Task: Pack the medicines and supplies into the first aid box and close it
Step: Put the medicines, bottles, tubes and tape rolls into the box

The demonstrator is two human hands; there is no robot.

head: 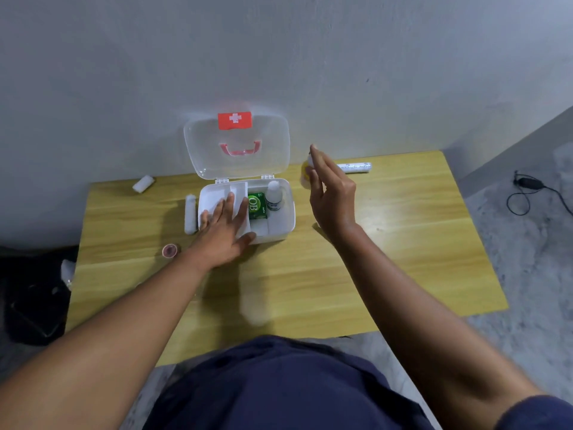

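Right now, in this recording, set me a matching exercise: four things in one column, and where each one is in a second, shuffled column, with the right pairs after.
Things:
1. green box
2. left hand
3. small red tape roll
4. long white tube

Places:
A. on the table, right of the first aid box, behind the right hand
B. inside the first aid box, beside a white bottle
C. on the table near the left wrist
D. flat on the white tray in the box

Pairs: 1-B, 2-D, 3-C, 4-A
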